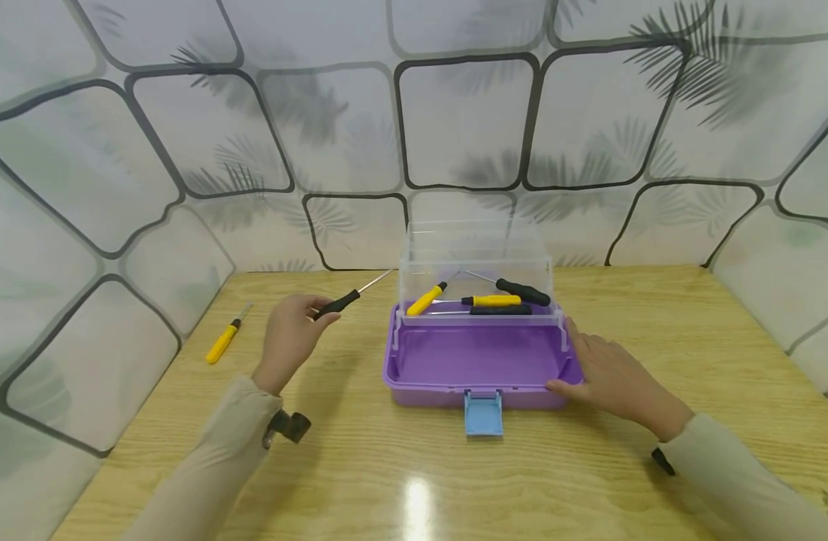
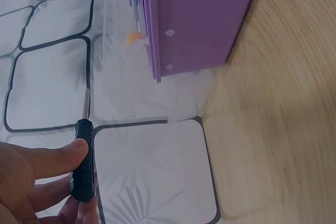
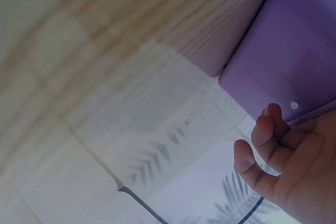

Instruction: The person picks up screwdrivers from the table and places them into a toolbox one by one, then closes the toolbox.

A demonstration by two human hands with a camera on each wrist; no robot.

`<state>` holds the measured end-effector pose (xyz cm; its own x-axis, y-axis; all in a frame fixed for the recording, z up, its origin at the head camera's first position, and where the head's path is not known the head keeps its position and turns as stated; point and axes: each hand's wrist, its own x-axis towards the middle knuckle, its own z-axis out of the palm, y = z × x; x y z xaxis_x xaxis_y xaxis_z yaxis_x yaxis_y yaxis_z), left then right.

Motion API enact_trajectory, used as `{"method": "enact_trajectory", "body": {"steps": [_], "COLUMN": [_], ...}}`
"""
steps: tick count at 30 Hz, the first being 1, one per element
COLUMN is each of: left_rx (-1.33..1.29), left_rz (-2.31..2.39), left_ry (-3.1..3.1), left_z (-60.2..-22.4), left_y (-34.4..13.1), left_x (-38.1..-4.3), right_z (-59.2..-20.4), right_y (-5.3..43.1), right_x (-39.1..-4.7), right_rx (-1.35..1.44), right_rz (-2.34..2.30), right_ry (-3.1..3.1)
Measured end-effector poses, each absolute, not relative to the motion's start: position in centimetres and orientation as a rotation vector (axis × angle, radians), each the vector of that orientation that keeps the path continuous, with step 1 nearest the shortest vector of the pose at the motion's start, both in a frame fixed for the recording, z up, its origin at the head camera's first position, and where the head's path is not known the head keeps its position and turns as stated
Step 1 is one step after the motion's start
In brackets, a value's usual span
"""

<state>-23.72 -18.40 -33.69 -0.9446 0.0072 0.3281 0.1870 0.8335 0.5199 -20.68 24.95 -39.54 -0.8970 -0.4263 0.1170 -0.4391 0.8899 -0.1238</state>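
My left hand [image 1: 295, 334] pinches the black handle of a screwdriver [image 1: 339, 303] between thumb and fingers, its metal shaft slanting up toward the box. The left wrist view shows the thumb lying along that screwdriver [image 2: 84, 161]. At the centre stands a purple toolbox [image 1: 427, 396] with its clear lid [image 1: 478, 240] raised. Against the box's right side rests my right hand [image 1: 613, 376], thumb over the front corner of the rim. In the right wrist view its fingers [image 3: 265, 135] are loosely bent beside the purple wall.
Across the back of the box, a clear tray [image 1: 481, 321] bears several screwdrivers with yellow or black handles. A yellow-handled screwdriver [image 1: 223, 342] lies on the wooden table [image 1: 346, 466] at far left. From the front hangs a light-blue latch [image 1: 484, 417]. Patterned cloth [image 1: 464, 124] surrounds the table's back and sides.
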Motion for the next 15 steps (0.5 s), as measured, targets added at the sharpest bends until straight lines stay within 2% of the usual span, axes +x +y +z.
{"method": "enact_trajectory", "body": {"steps": [15], "left_rx": [-0.293], "left_rz": [-0.860], "left_ry": [-2.734], "left_z": [-33.1], "left_y": [-15.6], "left_x": [-25.2], "right_z": [-39.7], "right_y": [25.0], "right_x": [-20.7], "right_rx": [0.691], "right_rz": [0.223], "right_ry": [-2.945]}}
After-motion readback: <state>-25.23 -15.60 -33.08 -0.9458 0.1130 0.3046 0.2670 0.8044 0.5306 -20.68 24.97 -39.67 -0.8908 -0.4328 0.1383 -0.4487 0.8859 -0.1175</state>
